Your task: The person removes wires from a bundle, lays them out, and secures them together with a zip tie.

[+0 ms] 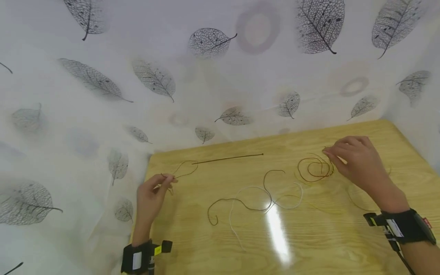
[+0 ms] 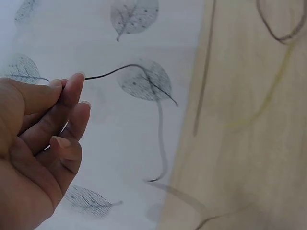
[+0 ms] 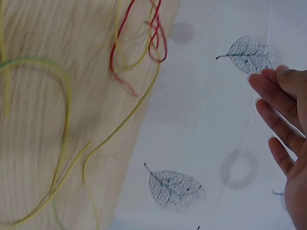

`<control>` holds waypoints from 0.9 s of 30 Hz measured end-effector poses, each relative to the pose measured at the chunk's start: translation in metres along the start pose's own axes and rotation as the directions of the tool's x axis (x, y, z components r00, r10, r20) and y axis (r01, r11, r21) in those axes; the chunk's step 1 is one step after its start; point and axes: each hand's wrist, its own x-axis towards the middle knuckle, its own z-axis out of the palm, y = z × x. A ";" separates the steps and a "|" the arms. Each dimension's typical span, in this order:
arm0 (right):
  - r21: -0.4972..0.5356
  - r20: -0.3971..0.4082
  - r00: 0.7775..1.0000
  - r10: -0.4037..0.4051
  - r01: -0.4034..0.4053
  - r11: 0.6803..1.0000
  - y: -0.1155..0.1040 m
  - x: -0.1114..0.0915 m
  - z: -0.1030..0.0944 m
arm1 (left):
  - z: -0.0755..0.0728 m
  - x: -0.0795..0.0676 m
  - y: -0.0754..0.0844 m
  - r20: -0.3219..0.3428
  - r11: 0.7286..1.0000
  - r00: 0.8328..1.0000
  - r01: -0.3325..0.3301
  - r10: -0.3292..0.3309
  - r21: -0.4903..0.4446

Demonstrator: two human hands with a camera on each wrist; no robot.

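My left hand (image 1: pixel 155 191) pinches a thin dark cord (image 2: pixel 110 73) between thumb and fingertips. Its free length bows out in a loop toward a straight brown cord (image 1: pixel 227 158) lying on the table. At the right, my right hand (image 1: pixel 357 162) hovers beside a coil of red cord (image 1: pixel 301 172) and yellow cord. In the right wrist view its fingers (image 3: pixel 276 93) are nearly straight, the thumb lies close to them, and no cord shows between them. The red cord (image 3: pixel 113 55) and yellow cord (image 3: pixel 127 117) lie apart from that hand.
A wavy dark cord (image 1: pixel 252 208) crosses a white cord (image 1: pixel 231 217) mid-table. Yellow cords (image 1: pixel 323 209) lie to their right. The wooden table (image 1: pixel 309 244) meets a leaf-patterned cloth (image 1: pixel 220 84) at its back and left edges. Glare brightens the tabletop's front middle.
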 end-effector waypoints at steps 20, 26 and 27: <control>0.419 -0.075 0.992 -0.103 0.125 0.899 -0.147 0.099 0.065 | 0.002 0.031 0.110 -0.014 0.868 0.942 -0.316 0.336 -0.384; 0.266 -0.038 0.991 -0.126 0.132 0.955 -0.101 0.073 0.033 | -0.010 0.005 0.051 -0.014 0.973 0.995 -0.103 0.102 -0.205; 0.243 -0.024 0.991 -0.134 0.136 0.960 -0.094 0.067 0.027 | -0.011 -0.002 0.039 -0.009 0.979 0.998 -0.060 0.060 -0.192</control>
